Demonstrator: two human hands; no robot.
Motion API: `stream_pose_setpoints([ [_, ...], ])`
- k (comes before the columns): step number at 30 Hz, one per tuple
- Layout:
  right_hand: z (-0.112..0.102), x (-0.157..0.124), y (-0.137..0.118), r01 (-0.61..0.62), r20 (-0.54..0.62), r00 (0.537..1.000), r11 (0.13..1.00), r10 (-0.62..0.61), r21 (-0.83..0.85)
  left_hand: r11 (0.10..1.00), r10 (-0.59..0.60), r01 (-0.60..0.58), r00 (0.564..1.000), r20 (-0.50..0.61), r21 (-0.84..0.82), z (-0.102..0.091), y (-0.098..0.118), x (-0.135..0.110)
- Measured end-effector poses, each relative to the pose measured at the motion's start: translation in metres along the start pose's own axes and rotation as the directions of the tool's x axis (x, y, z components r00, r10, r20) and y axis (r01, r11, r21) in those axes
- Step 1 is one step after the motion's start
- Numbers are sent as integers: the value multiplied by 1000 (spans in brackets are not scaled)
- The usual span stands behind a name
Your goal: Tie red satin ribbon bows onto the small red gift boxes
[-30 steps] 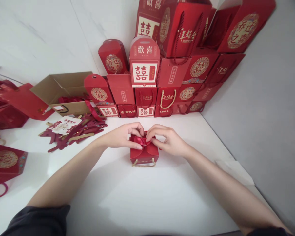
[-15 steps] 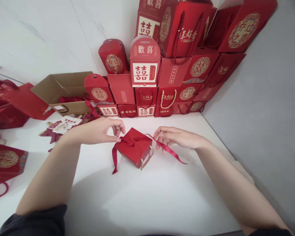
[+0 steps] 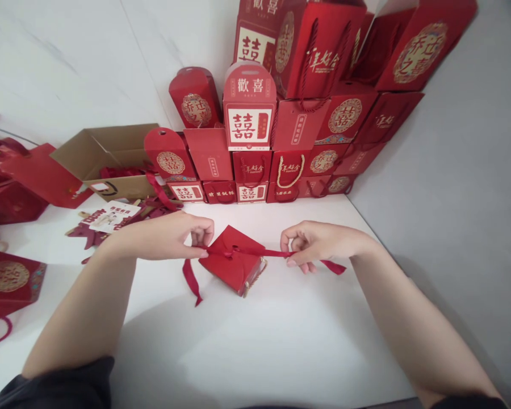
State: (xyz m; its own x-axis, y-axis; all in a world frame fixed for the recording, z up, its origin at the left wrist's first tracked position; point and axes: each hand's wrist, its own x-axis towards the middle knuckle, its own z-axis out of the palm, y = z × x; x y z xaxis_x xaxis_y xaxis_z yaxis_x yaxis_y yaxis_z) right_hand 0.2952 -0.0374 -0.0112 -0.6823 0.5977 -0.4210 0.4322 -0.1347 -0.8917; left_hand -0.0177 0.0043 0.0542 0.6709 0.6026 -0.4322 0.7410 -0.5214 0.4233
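Note:
A small red gift box (image 3: 234,267) with a gold cord handle sits tilted on the white table (image 3: 255,341), in the middle. A dark red ribbon (image 3: 269,253) is knotted on its top and stretched taut sideways. My left hand (image 3: 183,234) pinches the ribbon's left end just left of the box; the loose tail hangs down to the table. My right hand (image 3: 314,243) pinches the right end to the right of the box, with the tail sticking out past my fingers.
A stack of red gift boxes and bags (image 3: 298,113) fills the back corner against the wall. An open cardboard box (image 3: 106,159) stands at the back left with a pile of red ribbons and tags (image 3: 123,218) in front of it. More red bags (image 3: 8,278) lie at the left edge.
A second ago both hands were together on top of the box at the ribbon. They have moved apart, pulling the ribbon ends out sideways until taut, and the box has turned and tilted.

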Motion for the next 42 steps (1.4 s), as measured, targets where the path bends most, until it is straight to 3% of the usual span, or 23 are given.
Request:
stream_pose_setpoints([
  [3,6,8,0,7,61,998,1000,-7,2,999,-25,27,998,57,-33,1,-3,0],
  [8,25,31,-2,154,-66,987,985,-149,77,991,-132,134,987,96,-23,5,1,3],
  [11,29,37,0,150,-138,982,978,-130,147,955,-250,282,934,253,-96,5,4,2],
  [13,25,33,1,133,-170,980,981,-109,141,939,-265,319,908,325,-125,4,4,2],
  [16,10,15,0,99,-175,981,991,-81,93,952,-214,266,933,289,-154,5,4,4],
  [20,-7,-10,-1,-12,26,1000,1000,12,3,955,-205,227,971,127,-192,11,5,10],
  [25,-3,-5,-3,-10,154,988,1000,8,14,958,-37,85,984,177,-274,18,0,18],
  [30,10,11,-7,88,106,989,987,-103,134,938,128,-57,974,189,-341,18,-9,28],
  [33,16,14,-8,79,38,996,990,-84,113,921,164,-61,957,240,-384,18,-9,32],
  [36,20,17,-7,39,-24,999,995,-37,91,913,198,-107,960,196,-394,18,-6,32],
  [39,23,18,-5,32,-55,998,994,-27,107,912,177,-94,968,176,-398,18,-5,31],
  [42,22,17,-5,31,5,999,991,-32,129,908,81,18,973,217,-419,17,-12,32],
])
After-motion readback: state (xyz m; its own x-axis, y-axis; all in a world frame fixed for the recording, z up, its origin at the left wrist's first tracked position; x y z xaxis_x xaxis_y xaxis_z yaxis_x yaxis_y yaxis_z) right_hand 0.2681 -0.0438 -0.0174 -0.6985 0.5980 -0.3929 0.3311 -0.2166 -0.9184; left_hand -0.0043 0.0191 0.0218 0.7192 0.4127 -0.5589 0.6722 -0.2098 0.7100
